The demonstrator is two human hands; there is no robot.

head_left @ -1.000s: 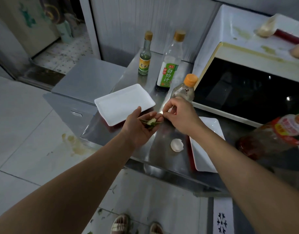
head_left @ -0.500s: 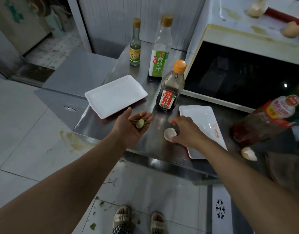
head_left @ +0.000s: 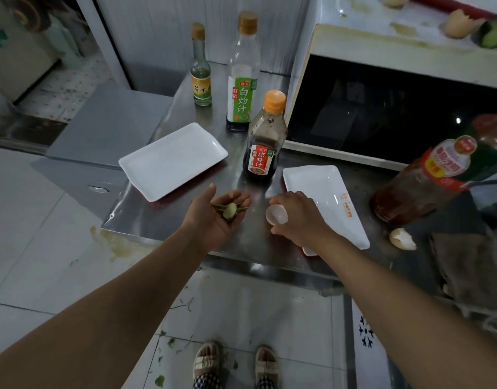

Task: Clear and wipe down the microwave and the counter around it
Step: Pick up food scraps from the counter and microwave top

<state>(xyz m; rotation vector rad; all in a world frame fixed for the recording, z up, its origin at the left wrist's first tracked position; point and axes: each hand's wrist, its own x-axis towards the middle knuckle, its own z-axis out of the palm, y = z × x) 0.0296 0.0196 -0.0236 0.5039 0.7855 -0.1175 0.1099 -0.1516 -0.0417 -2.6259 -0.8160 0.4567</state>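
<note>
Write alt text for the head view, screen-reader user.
A person's right hand grips a white eggshell half on a steel counter, while the cupped left hand holds green vegetable scraps. Two white rectangular plates, sauce bottles and a stained white microwave surround them.

A single head-worn view is given, aimed forward and steeply down from close above the tabletop (head_left: 250, 242). The microwave (head_left: 396, 108) is seen at upper right, the floor beneath its near edge.
</note>
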